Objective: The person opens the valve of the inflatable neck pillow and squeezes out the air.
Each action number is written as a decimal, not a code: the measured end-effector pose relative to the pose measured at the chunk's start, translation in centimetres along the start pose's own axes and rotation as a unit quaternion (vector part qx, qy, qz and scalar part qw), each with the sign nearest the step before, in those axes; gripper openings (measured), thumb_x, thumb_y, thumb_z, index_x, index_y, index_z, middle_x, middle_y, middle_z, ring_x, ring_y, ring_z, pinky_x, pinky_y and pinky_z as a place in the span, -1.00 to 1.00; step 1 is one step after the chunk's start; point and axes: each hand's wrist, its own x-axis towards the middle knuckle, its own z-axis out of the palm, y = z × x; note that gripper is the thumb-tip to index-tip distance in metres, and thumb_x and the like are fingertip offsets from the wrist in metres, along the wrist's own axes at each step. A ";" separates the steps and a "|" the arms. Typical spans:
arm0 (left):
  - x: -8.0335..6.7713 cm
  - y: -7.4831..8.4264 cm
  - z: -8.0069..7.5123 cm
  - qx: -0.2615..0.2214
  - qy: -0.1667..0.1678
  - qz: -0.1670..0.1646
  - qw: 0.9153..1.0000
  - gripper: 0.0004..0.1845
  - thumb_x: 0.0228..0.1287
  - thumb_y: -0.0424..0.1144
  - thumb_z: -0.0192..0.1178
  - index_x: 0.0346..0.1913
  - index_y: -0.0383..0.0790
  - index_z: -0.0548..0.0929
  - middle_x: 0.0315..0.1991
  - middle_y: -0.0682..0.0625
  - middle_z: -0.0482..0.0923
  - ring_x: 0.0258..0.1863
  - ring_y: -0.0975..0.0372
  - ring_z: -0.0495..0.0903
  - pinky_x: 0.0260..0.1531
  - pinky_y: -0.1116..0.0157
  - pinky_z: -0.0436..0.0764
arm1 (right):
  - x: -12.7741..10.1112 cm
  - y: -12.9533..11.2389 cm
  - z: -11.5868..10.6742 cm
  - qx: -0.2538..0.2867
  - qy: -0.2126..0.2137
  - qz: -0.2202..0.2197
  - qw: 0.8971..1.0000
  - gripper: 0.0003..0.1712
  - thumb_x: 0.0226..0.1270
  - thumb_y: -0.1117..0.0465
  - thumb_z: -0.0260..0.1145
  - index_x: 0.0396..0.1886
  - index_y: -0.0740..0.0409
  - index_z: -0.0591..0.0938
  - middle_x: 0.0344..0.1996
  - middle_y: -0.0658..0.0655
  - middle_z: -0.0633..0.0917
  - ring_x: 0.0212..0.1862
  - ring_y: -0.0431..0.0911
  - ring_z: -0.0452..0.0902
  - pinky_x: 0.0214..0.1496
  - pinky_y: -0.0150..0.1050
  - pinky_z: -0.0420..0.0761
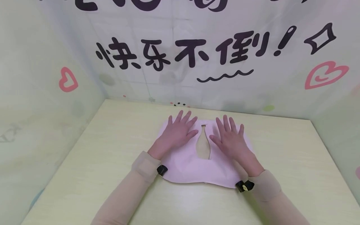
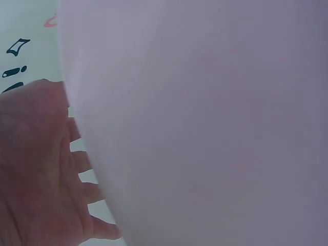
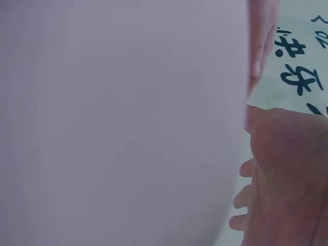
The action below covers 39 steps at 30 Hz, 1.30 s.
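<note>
A lilac, flat, soft-looking piece (image 1: 182,170) with rounded edges lies on the table, a vase-shaped hole through its middle showing the wood beneath. My left hand (image 1: 177,132) rests on its left part, palm down, fingers straight and spread towards the back. On the right part my right hand (image 1: 232,141) lies likewise, thumb pointing at the hole. Neither hand grips anything. Up close in the left wrist view, the lilac surface (image 2: 195,123) covers most of the picture, beside the left palm (image 2: 36,164). The right palm (image 3: 292,169) shows at the edge of the right wrist view.
The pale wooden table (image 1: 92,162) has a back edge against a white printed sheet wall (image 1: 168,25) with dark writing and pink hearts. Similar sheets hang at left and right. Dark wrist devices (image 1: 162,170) sit at both cuffs, close to the lilac piece.
</note>
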 end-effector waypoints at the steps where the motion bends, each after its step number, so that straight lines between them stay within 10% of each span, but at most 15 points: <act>1: 0.1 -0.1 0.2 -0.001 -0.006 -0.002 1.000 -0.33 0.63 0.21 -0.15 0.64 0.05 0.16 0.66 -0.10 -0.07 0.62 -0.12 -0.21 0.43 -0.35 -0.06 | 0.1 0.1 0.1 0.000 -0.001 0.001 1.000 -0.12 0.62 -0.17 0.04 0.65 0.26 0.04 0.60 0.46 -0.04 0.59 0.38 -0.22 0.39 0.56 -0.21; 15: 1.0 -0.5 2.3 0.025 -0.081 -0.019 0.996 -0.36 0.63 0.24 -0.25 0.64 0.15 0.17 0.65 -0.11 -0.06 0.61 -0.18 -0.19 0.40 -0.40 -0.07 | 1.4 1.8 2.8 0.022 -0.061 0.033 0.997 -0.17 0.66 -0.20 -0.09 0.67 0.17 0.04 0.60 0.46 -0.14 0.59 0.40 -0.31 0.39 0.56 -0.33; 39: 1.9 -0.7 2.3 0.013 -0.096 -0.024 0.995 -0.39 0.62 0.25 -0.20 0.58 0.15 0.32 0.60 -0.05 0.14 0.57 -0.17 0.01 0.30 -0.43 0.14 | 1.7 2.4 3.5 0.027 -0.111 0.042 0.993 -0.16 0.65 -0.23 -0.13 0.68 0.15 0.01 0.61 0.43 -0.16 0.59 0.39 -0.36 0.39 0.55 -0.37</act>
